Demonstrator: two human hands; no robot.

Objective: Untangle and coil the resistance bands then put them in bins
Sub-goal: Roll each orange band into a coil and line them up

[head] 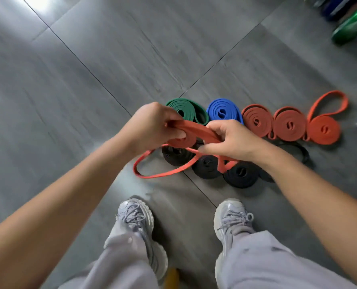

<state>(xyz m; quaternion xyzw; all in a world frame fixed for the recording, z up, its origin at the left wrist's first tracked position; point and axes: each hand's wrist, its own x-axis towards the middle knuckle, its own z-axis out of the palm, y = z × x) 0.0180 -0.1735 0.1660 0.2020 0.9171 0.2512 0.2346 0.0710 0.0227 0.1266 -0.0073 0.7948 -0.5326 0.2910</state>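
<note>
Head view, looking down: nearest are your two grey shoes point(138, 217) on the grey tiled floor point(69, 84). Just beyond the shoes, your left hand point(152, 126) and right hand point(233, 138) both pinch the orange band point(196, 130), fingers pressed around a partly wound roll, its loose loop hanging beneath toward the floor. Under that band lie black coils point(241, 174) in a row. Just past the band sit a green coil point(186, 109), a blue coil point(223, 111) and three orange coils point(290, 124), the rightmost with a loose loop. Far beyond them, at the upper right, blurred green and blue items point(348, 28) sit.
</note>
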